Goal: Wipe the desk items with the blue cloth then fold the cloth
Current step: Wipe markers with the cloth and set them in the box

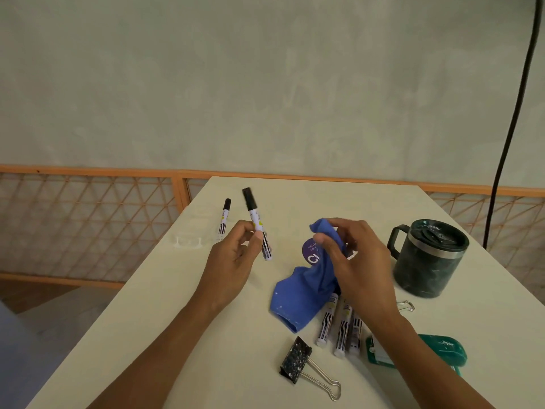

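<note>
We hold a marker [256,222] in our left hand [234,261]. The grip pinches its white barrel between thumb and fingertips, so the black cap points up and away, clear of the worktop [177,335]. Our right hand [356,261] has its grip curled on the blue cloth [298,299], thumb and fingers bunching the upper end. The rest of the cloth hangs down, and its lower end lies on the worktop near the middle. Behind the cloth a purple disc [309,255] with white lettering shows (too blurred for us to read).

A second marker [224,215] lies flat on the worktop just left of the held one, apart from it. Three more markers [339,326] lie side by side below the right hand, their far ends hidden under cloth and wrist. Nearer to us, a black binder clip [295,360] rests with its wire handles toward us. A dark green mug [427,261] with a lid stands right of the right hand, handle to the left. A green plastic tool [442,349] lies partly hidden beneath our right forearm; we cannot tell what it is. A black cable [513,119] hangs down the wall at the right.
</note>
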A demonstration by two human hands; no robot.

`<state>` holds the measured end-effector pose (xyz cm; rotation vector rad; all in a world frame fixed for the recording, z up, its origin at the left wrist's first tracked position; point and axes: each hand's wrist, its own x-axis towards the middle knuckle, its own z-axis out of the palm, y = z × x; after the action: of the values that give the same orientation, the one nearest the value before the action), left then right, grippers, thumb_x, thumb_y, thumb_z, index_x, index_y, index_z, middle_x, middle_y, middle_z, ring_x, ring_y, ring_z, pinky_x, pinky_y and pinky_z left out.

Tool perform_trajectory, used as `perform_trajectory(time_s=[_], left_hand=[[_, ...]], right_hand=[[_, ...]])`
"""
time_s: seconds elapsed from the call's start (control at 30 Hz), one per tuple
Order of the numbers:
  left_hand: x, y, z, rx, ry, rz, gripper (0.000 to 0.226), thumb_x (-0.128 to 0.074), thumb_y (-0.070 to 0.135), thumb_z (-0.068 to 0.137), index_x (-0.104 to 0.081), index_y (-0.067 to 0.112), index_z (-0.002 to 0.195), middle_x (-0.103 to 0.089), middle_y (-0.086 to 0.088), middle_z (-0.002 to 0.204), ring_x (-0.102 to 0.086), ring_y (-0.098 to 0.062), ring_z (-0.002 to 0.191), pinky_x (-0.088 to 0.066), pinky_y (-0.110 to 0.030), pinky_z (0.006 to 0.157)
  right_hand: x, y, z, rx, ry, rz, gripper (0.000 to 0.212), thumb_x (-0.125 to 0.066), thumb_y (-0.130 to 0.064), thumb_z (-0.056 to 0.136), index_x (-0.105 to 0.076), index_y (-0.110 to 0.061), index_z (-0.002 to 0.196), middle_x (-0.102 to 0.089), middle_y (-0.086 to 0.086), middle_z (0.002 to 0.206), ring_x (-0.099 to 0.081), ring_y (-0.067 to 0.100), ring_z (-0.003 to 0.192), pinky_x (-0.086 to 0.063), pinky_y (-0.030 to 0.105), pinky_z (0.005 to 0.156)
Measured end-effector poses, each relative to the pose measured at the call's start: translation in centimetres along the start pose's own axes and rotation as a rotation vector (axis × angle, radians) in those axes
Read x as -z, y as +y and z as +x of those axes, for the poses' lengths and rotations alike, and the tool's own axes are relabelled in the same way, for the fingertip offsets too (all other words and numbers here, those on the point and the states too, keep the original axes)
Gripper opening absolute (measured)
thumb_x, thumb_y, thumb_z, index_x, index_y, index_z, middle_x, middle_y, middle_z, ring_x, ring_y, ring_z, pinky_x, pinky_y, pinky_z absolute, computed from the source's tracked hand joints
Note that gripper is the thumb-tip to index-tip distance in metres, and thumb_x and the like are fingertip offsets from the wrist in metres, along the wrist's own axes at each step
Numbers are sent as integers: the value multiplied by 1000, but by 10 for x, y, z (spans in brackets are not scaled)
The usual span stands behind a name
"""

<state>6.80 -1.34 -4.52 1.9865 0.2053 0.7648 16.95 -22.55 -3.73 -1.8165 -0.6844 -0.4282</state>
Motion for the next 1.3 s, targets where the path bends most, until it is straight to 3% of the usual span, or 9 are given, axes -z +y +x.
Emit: perform_trajectory(time_s=[0.1, 0.27, 0.5, 0.77, 0.97, 1.03, 1.07, 1.1, 1.3], left_hand=[[2, -2, 1, -84, -18, 206, 11, -60, 43, 107, -65, 34, 108, -67, 18, 85, -40, -17, 54, -38, -30, 56], [2, -5, 0, -159, -28, 320, 13, -63, 48, 104, -66, 37, 109, -66, 14, 96, -44, -22, 61, -43, -27, 63], [-6, 0, -4, 3, -313, -17, 27, -50, 44, 111, -72, 29, 109, -62, 5, 81, -50, -10, 72, -42, -22, 68], [-6, 1, -3, 33, -329, -82, 36, -41, 37, 115, -73, 21, 108, -52, 7, 80, -44, -10, 74, -39, -19, 69], [-4, -1, -1, 71, -328, -110, 42, -37, 38, 117, -74, 20, 110, -47, 10, 75, -41, -17, 79, -40, -34, 80], [-5, 2, -3, 96, -332, -120, 45, -34, 34, 119, -75, 17, 109, -51, 16, 72, -34, -4, 83, -42, -26, 84], [-5, 4, -3, 108, -330, -115, 46, -33, 32, 119, -74, 16, 107, -54, 17, 72, -41, -28, 116, -42, -21, 83], [-5, 4, -4, 108, -326, -108, 46, -32, 31, 119, -74, 16, 106, -54, 16, 72, -67, -4, 80, -42, -22, 82], [-3, -3, 1, 110, -305, -124, 48, -31, 34, 118, -75, 19, 108, -42, 3, 78, -44, -17, 79, -41, -30, 83]], right_hand=[[3, -1, 4, -150, 91, 156, 18, -78, -42, 94, -66, -36, 106, -70, -29, 98, -68, -1, 91, -57, 19, 74], [7, -4, 5, -185, 154, 273, 14, -75, -38, 98, -74, -31, 110, -77, -22, 102, -74, 2, 97, -62, 35, 91], [6, -11, 1, -155, 158, 325, 13, -78, -31, 98, -75, -26, 110, -77, -17, 105, -74, 8, 102, -61, 41, 95], [7, -11, 1, -87, 118, 270, 15, -78, -32, 96, -75, -34, 110, -75, -21, 109, -72, 10, 103, -61, 31, 85], [6, -14, -1, 13, 107, 165, 22, -73, -39, 97, -66, -51, 113, -70, -27, 112, -67, 5, 107, -59, 29, 79], [5, -11, 0, 18, 90, 167, 21, -74, -36, 97, -68, -46, 114, -70, -23, 113, -67, 5, 107, -58, 23, 79], [5, -10, 0, 27, 71, 165, 20, -75, -34, 97, -70, -42, 115, -71, -21, 113, -67, 5, 107, -56, 19, 79], [4, -10, 0, 36, 51, 161, 19, -76, -32, 97, -72, -39, 115, -71, -19, 112, -68, 5, 106, -54, 16, 79], [4, -10, 1, 25, 44, 148, 26, -69, -25, 104, -65, -52, 104, -69, -23, 107, -66, 2, 101, -53, 15, 76]])
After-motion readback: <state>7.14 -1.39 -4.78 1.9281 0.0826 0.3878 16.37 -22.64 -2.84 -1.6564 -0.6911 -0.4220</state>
